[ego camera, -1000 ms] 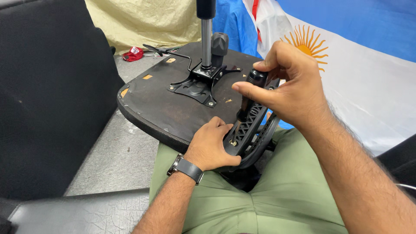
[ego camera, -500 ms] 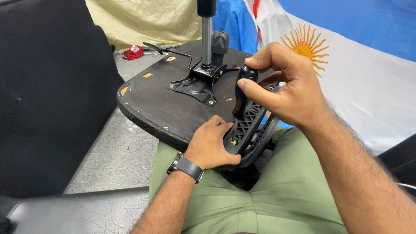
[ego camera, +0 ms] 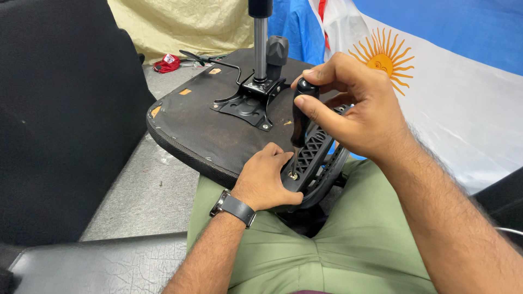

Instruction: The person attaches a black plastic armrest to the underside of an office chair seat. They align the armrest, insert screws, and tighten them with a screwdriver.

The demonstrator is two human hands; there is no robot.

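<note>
An upturned black chair seat (ego camera: 201, 130) rests on my lap, its metal mounting plate (ego camera: 248, 103) and gas-lift column (ego camera: 260, 46) pointing up. My right hand (ego camera: 354, 109) is shut on a black-handled screwdriver (ego camera: 299, 117), held nearly upright with its tip on a screw (ego camera: 293, 176) in the black ribbed plastic armrest bracket (ego camera: 316, 158) at the seat's near edge. My left hand (ego camera: 267, 179), with a dark watch on the wrist, grips the bracket's lower end right beside the screw.
A black upholstered chair back (ego camera: 60, 109) fills the left. A white and blue flag with a yellow sun (ego camera: 436, 81) lies to the right. A red object (ego camera: 166, 62) and yellow cloth (ego camera: 180, 22) lie on the grey floor behind. A black cushion (ego camera: 92, 267) sits at bottom left.
My right hand has shifted its grip higher on the screwdriver handle and brought the tool more upright over the screw. My left hand and the seat have stayed put.
</note>
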